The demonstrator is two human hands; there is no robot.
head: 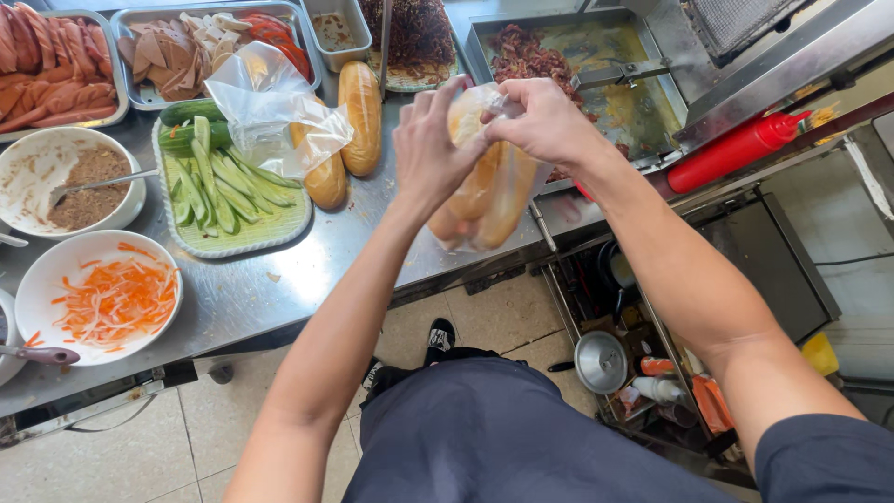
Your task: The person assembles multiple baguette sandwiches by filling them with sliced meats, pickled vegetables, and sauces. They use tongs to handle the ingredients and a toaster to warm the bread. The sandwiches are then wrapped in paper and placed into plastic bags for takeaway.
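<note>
Steel counter (279,289), two hands (438,149) gripping two bagged loaves (489,200)

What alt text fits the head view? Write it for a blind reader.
Both hands, left hand and right hand, grip the top of a clear plastic bag of golden bread rolls above a steel counter, beside a green tray of sliced cucumber.

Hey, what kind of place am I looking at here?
Most likely a sandwich stall or small food-prep counter. Both hands, left hand and right hand, hold bagged baguettes over a steel counter with sliced cucumber, shredded carrot and trays of sliced meats.
</note>
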